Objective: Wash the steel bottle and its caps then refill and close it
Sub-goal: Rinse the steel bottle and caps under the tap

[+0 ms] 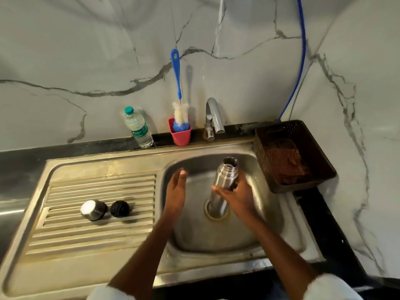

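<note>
Head view: my right hand (237,192) grips the steel bottle (225,180) upright over the sink (216,241) drain, centre frame; left hand (176,187) open, empty. Wet steel could slip from a one-handed hold.

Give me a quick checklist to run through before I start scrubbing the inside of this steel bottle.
1. Bottle held firmly: ok, the right hand grips the steel bottle upright over the sink.
2. Bottle mouth open: ok, no cap on it.
3. Both caps set aside: ok, the steel cap and black cap lie on the drainboard.
4. Other hand free: ok, the left hand is open and empty.
5. Brush within reach: ok, the bottle brush stands in the red cup.
6. Water running: not ok, nothing flows from the tap.
</note>
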